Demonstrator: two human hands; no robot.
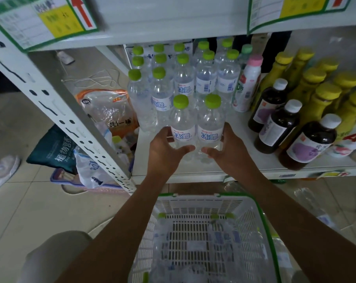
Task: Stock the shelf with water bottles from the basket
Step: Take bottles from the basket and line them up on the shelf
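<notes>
Head view: left hand (165,150) clasps left front bottle (182,127), right hand (229,148) right front bottle (210,127), below labels (likely heavy, thin-walled, squashy).

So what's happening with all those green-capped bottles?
A person is stocking the shelf with water. Their left-hand grip holds the left water bottle and their right-hand grip holds the right water bottle, both upright, side by side near the shelf's front. More green-capped bottles stand in rows behind them. The white basket sits below the shelf.
</notes>
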